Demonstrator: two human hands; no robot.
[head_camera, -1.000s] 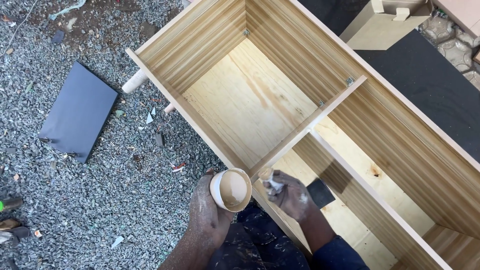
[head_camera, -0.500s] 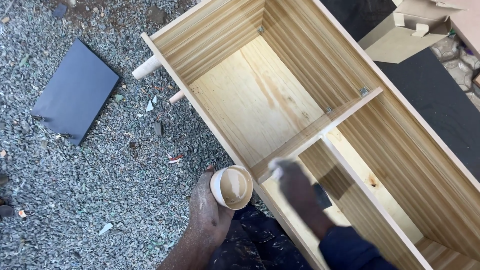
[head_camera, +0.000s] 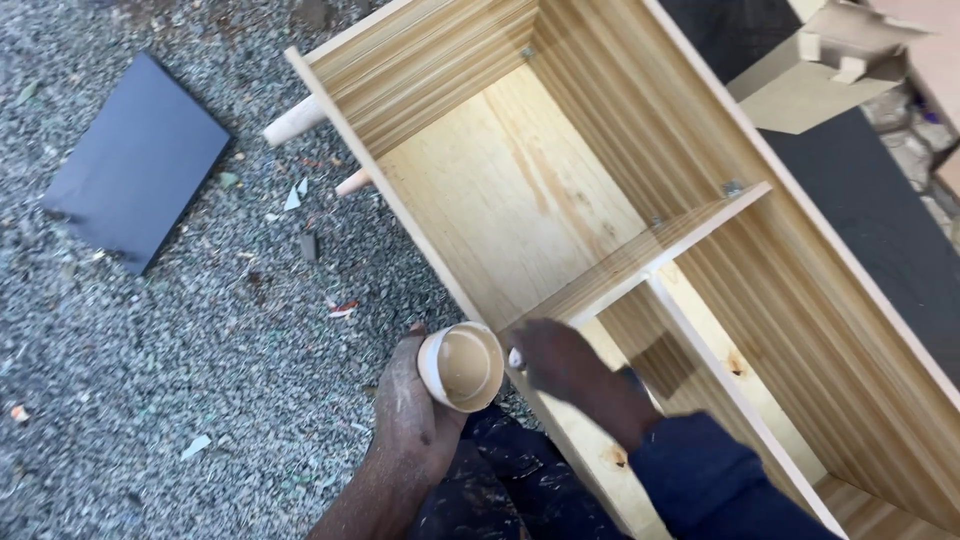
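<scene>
My left hand (head_camera: 410, 415) holds a small round cup (head_camera: 462, 366) of tan paste, tilted toward me, beside the near side wall of a wooden cabinet (head_camera: 440, 260) lying on its back. My right hand (head_camera: 560, 362) rests on the cabinet's near edge where the shelf divider (head_camera: 640, 260) meets it, fingers curled around something small and white that I cannot make out. The cabinet is light wood with striped grain, open toward me, with round wooden legs (head_camera: 295, 122) sticking out at its far end.
A dark flat panel (head_camera: 135, 160) lies on the grey gravel at upper left. Small scraps litter the gravel. A cardboard piece (head_camera: 830, 70) and a black board (head_camera: 880, 230) lie beyond the cabinet at upper right. My dark trousers (head_camera: 510, 480) are below.
My right hand has slid along the cabinet's near edge toward the divider joint. The cup in my left hand stays close beside it. The view has shifted slightly.
</scene>
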